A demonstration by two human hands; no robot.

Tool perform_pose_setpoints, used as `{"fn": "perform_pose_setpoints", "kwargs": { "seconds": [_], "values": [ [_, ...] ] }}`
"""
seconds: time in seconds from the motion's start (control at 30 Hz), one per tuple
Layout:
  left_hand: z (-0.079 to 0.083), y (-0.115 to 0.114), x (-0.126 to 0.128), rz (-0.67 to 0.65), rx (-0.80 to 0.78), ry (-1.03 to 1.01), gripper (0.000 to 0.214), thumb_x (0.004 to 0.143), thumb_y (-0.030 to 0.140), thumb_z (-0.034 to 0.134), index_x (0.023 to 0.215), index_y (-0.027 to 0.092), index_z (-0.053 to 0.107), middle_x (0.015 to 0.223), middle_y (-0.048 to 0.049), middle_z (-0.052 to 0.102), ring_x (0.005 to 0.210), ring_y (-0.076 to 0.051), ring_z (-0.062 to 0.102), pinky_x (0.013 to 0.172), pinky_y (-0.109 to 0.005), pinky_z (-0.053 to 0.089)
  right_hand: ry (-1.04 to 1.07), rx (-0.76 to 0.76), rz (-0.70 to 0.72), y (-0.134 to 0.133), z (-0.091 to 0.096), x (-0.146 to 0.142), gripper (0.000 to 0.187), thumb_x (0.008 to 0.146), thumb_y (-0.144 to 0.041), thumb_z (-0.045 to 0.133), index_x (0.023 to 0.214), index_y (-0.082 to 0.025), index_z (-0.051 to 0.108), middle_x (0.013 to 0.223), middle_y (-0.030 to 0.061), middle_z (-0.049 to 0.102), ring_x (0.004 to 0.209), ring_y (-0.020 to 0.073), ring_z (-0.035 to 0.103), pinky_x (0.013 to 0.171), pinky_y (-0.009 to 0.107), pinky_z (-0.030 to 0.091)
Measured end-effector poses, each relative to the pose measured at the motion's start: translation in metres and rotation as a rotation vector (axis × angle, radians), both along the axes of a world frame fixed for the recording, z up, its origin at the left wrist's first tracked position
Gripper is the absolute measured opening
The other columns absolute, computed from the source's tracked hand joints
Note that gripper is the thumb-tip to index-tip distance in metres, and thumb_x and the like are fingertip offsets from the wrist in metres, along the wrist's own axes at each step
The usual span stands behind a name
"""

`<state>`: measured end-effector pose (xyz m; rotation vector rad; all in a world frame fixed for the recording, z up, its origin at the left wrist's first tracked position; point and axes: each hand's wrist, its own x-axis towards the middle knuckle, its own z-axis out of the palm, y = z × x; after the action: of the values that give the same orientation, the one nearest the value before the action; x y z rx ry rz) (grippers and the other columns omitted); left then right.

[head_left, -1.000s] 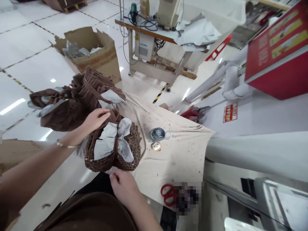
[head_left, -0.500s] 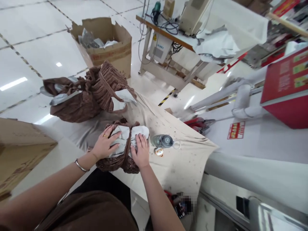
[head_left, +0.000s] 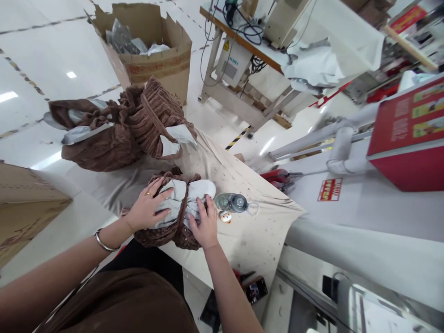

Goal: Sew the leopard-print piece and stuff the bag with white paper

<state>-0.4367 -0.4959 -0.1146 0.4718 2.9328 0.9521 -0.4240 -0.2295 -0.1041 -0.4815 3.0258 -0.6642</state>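
Observation:
In front of me lies a bundle of brown fabric pieces with white backing on top, cinched across its middle by a brown fabric strip. My left hand rests on the bundle's left half, fingers spread over the white backing. On the right half lies my right hand, its fingers apart and touching the white material near the edge. Neither hand is closed around anything. Beyond them sit larger tied brown bundles, with pale pieces showing between the folds.
A clear bottle and a small animal-face item are right of the bundle on the cream cloth. Cardboard boxes stand at the back and left. A phone lies by my right forearm.
The camera view has shifted slightly. My right hand has moved a little toward the bundle's right edge with fingers more raised; the left hand stays on the bundle.

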Motion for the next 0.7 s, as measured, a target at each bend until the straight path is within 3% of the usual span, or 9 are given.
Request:
{"fn": "perform_pose_setpoints", "kwargs": {
  "seconds": [0.17,0.7],
  "values": [
    [-0.002,0.001,-0.002,-0.013,-0.004,-0.018,0.061,0.09,0.045,0.06,0.145,0.018,0.053,0.165,-0.0179,0.023,0.151,-0.041,0.027,0.122,-0.056,0.03,-0.011,0.001,-0.033,0.003,-0.009,-0.001,0.048,0.101,-0.032,0.048,0.146,-0.019,0.051,0.159,0.0164,0.033,0.146,0.0335,0.03,0.115,0.057,0.034],
    [-0.026,0.001,-0.011,-0.018,-0.021,-0.004,0.063,0.09,0.048,0.06,0.146,0.019,0.052,0.165,-0.018,0.021,0.151,-0.04,0.024,0.124,-0.054,0.025,-0.04,-0.009,-0.074,0.002,-0.024,-0.003,0.051,0.098,-0.034,0.049,0.147,-0.018,0.05,0.158,0.0164,0.035,0.147,0.0319,0.031,0.116,0.055,0.034]
  ]
}}
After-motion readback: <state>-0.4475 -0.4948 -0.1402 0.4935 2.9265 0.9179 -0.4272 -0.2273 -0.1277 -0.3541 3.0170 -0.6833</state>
